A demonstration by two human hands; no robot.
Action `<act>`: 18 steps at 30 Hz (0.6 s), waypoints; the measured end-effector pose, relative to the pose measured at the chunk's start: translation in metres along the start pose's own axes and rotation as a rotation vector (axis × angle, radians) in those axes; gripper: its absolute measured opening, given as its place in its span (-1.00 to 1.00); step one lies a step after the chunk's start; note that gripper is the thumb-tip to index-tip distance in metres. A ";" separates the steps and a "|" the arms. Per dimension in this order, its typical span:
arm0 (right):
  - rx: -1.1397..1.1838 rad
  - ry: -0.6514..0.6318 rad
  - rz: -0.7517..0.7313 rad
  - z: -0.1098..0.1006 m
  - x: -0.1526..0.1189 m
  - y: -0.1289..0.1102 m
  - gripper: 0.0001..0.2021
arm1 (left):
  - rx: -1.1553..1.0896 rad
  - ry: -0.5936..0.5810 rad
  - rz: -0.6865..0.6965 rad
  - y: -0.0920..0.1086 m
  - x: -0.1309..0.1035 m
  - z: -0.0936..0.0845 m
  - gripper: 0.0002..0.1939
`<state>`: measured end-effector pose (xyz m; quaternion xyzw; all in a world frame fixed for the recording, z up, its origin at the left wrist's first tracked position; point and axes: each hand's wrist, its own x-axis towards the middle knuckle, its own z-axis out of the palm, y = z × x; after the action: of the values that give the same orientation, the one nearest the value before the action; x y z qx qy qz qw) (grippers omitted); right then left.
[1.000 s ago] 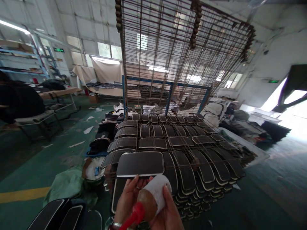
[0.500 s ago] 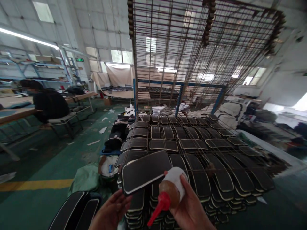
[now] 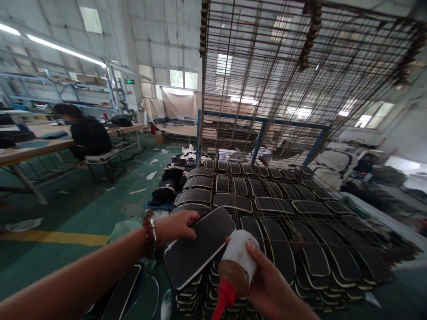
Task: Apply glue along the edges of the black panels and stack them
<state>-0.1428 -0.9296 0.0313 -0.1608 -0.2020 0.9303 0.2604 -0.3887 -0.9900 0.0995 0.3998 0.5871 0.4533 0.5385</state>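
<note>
My right hand [image 3: 267,284] is wrapped round a squeeze bottle [image 3: 236,266] with a white upper part, brown contents and a red nozzle pointing down. My left hand [image 3: 178,226], a beaded bracelet at its wrist, grips the upper left edge of a dark rounded panel [image 3: 200,249]. The thumb lies over the panel's face, and the fingers beneath are partly hidden. This panel rests slantwise on stacked dark panels [image 3: 276,242] with pale edges. Part of its right side is behind the bottle.
A raised wire rack [image 3: 260,58] stands over the stacks on a blue frame [image 3: 260,142]. More dark panels [image 3: 123,289] lie low at the left. A person [image 3: 90,135] sits at a table [image 3: 53,151] further left. Paper scraps [image 3: 151,175] litter the green floor.
My left hand has moved up from below the panel to its upper left edge and taken hold. The panel has turned more slantwise. My right hand still holds the bottle.
</note>
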 end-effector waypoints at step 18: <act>-0.189 0.267 -0.839 0.001 -0.025 -0.083 -0.58 | -0.237 -0.064 -0.053 -0.049 -0.034 -0.018 -0.51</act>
<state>-0.0885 -0.8785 0.0749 -0.2067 -0.2985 0.6927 0.6231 -0.4023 -1.0374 0.0615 0.3319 0.5222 0.4921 0.6124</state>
